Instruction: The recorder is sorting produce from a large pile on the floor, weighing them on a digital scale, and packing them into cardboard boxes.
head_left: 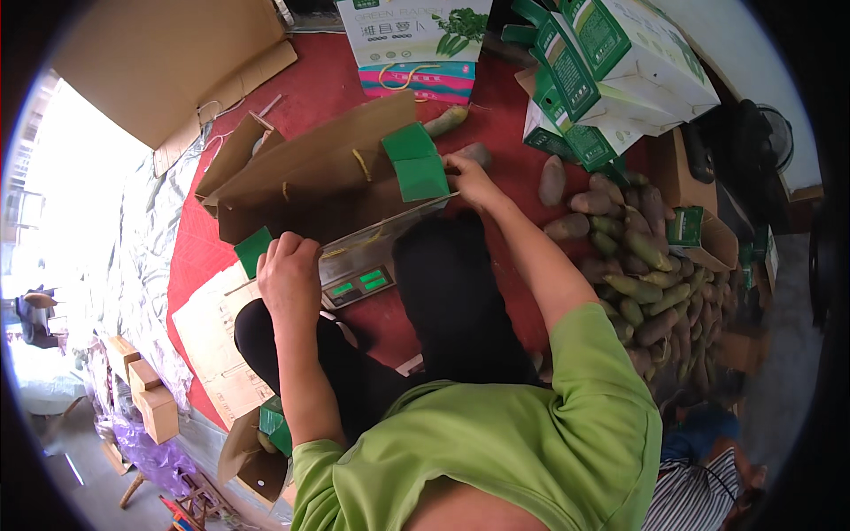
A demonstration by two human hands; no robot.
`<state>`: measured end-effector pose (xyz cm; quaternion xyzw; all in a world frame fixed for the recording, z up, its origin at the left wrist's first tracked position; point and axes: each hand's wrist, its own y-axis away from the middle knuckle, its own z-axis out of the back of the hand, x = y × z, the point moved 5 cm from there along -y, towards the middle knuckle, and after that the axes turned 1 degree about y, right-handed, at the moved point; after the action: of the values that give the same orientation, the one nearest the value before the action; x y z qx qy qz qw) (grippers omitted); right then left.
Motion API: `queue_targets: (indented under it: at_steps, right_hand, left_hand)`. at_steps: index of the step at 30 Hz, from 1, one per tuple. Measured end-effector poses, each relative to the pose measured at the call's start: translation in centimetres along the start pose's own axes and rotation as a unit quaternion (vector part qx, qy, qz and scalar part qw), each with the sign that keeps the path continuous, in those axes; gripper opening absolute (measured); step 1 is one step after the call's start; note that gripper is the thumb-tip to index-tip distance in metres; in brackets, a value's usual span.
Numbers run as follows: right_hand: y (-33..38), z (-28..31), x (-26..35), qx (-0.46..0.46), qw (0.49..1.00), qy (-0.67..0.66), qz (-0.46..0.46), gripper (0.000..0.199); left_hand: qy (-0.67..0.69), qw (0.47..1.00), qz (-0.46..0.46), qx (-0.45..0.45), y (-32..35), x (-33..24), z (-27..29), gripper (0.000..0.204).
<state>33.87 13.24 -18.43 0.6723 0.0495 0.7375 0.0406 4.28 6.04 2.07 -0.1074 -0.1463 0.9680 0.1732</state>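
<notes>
Ahead of me stands a long open cardboard box (310, 188) with brown inner walls, yellow cord handles and green end flaps. Nothing shows inside the part I can see. My left hand (290, 273) is closed over the top edge of its near wall, beside the small left green flap (252, 251). At the box's right end, my right hand (471, 180) pinches the edge next to the larger green flap (416, 163); its fingertips are partly hidden. Just below the near wall, a digital scale (359, 287) shows lit green displays between my knees.
Green and purplish radishes (651, 265) lie heaped at the right on the red floor covering (522, 292). White and green cartons (611, 80) are stacked at the back right, with another printed carton (412, 31) at the back. Someone in striped cloth (695, 491) is at lower right.
</notes>
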Motion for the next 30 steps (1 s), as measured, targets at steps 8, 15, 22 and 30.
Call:
queue_targets:
  at_steps: [8,15,22,30]
  right_hand:
    - [4.4,-0.5,2.4,-0.021,0.99,-0.13,-0.054,0.043]
    - [13.5,0.7,-10.5,-0.103,0.977,-0.101,-0.154,0.032]
    - [28.6,5.6,-17.4,-0.134,0.923,0.247,-0.262,0.026]
    - [40.1,13.5,-21.1,-0.064,0.797,0.441,-0.407,0.023]
  left_hand:
    - [0.043,0.998,0.005,0.047,0.5,0.0,0.6,0.013]
    - [-0.042,0.992,0.013,0.121,1.1,0.4,-0.6,0.028]
    - [-0.031,0.987,0.036,0.156,1.4,0.0,-1.4,0.028]
    - [-0.024,0.988,0.043,0.144,2.4,1.1,-1.7,0.026]
